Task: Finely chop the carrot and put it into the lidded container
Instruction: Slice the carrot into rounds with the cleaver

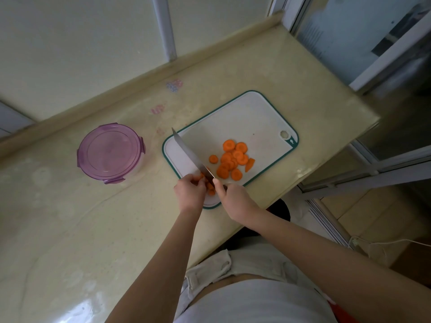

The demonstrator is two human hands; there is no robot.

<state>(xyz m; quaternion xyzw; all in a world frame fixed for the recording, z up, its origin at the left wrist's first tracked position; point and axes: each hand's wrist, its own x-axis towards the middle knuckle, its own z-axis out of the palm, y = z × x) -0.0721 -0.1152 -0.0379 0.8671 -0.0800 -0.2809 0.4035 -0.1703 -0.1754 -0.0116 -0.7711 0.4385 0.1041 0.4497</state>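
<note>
A white cutting board (245, 117) with a teal rim lies on the counter. Several round carrot slices (233, 159) are piled on its right half. My left hand (190, 192) holds carrot pieces (211, 190) at the board's near edge, fingers curled round them. My right hand (235, 201) grips the handle of a knife (191, 156), index finger stretched along the blade's spine. The blade points away to the upper left and rests on the carrot by my left fingers. A round container with a purple clip lid (109, 152) stands closed, left of the board.
The beige counter (93, 229) runs left and toward me, with a raised back edge against the wall. Its right edge drops off just beyond the board, with a window frame and floor there. Small stickers (174, 85) mark the counter behind the board.
</note>
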